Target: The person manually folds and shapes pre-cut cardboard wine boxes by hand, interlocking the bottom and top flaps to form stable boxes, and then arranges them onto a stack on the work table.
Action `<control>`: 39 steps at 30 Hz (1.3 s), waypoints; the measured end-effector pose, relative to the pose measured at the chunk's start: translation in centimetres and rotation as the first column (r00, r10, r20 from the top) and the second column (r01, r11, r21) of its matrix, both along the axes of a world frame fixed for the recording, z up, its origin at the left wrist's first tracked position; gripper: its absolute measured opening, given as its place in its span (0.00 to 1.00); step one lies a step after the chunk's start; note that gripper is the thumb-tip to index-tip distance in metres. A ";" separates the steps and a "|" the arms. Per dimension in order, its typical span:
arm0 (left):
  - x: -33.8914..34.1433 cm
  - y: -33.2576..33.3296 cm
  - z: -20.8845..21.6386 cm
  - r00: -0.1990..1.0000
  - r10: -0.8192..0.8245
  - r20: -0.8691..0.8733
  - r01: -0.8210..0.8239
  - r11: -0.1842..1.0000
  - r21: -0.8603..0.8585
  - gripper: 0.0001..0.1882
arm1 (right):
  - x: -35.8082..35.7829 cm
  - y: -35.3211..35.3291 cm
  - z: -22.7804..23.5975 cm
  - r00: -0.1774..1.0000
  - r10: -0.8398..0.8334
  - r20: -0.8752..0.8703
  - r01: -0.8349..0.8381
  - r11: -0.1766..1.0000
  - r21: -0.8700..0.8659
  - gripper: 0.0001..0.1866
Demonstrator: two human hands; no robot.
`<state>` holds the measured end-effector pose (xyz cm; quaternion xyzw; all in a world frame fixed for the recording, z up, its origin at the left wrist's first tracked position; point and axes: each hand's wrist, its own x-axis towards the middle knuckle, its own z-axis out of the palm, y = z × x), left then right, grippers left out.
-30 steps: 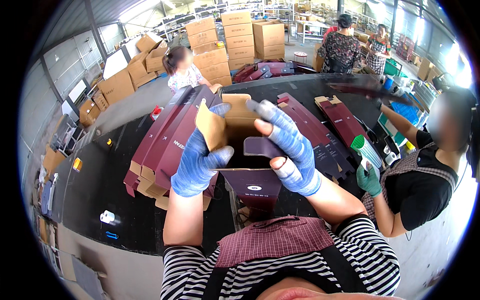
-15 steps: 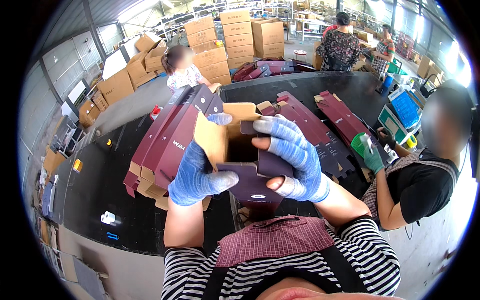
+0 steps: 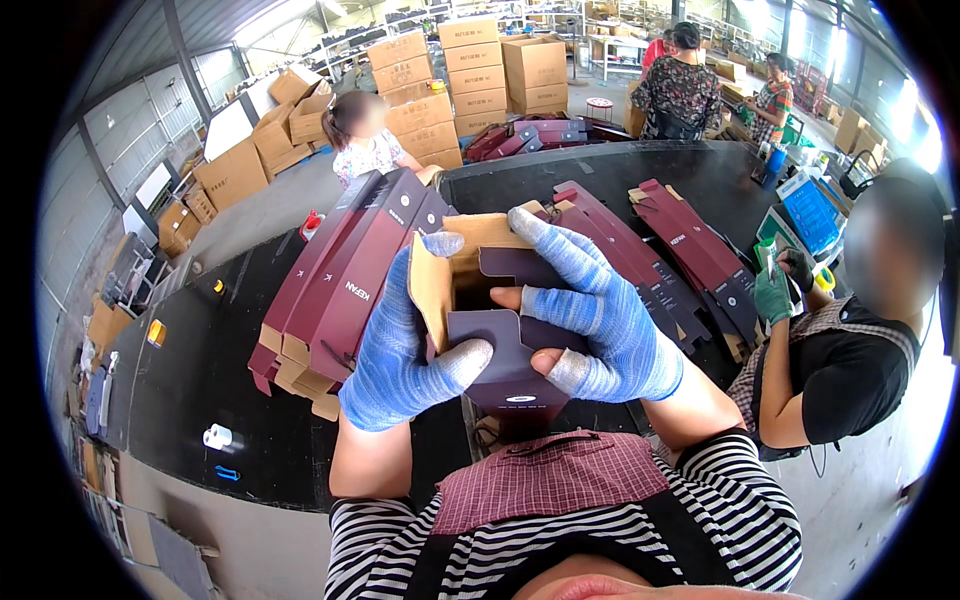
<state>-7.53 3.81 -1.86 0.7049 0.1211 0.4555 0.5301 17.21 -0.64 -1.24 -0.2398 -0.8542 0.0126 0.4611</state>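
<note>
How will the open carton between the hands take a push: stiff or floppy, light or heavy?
The carton is likely light, being thin-walled cardboard. Its tan left flap should bend easily, since it stands unfastened at the open top. Pushed sideways, the carton may skew, as nothing closes that end.

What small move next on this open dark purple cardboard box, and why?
Perhaps fold the upright tan cardboard flap inward with the blue-gloved left hand, which lies against it: the flap stands at the open mouth of the dark purple cardboard box, whose right side the blue-gloved right hand holds.
</note>
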 end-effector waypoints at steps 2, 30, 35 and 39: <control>0.2 0.0 0.1 0.999 -0.035 0.015 0.035 0.999 0.006 0.51 | -0.3 -0.2 0.0 0.999 -0.016 -0.039 0.016 1.000 0.011 0.27; 0.4 -0.9 0.5 0.999 0.007 -0.051 0.000 0.992 0.128 0.53 | -0.4 -1.8 0.4 0.990 -0.129 0.049 0.125 0.989 0.075 0.23; 0.5 -1.4 0.4 0.999 0.010 -0.053 -0.001 0.987 0.163 0.54 | 0.1 -2.1 0.3 0.985 -0.101 0.139 0.101 0.995 0.006 0.23; 0.8 -1.2 0.1 0.999 0.014 -0.029 -0.009 0.989 0.149 0.55 | 0.1 -2.1 0.0 0.992 -0.073 0.102 0.071 0.997 0.024 0.27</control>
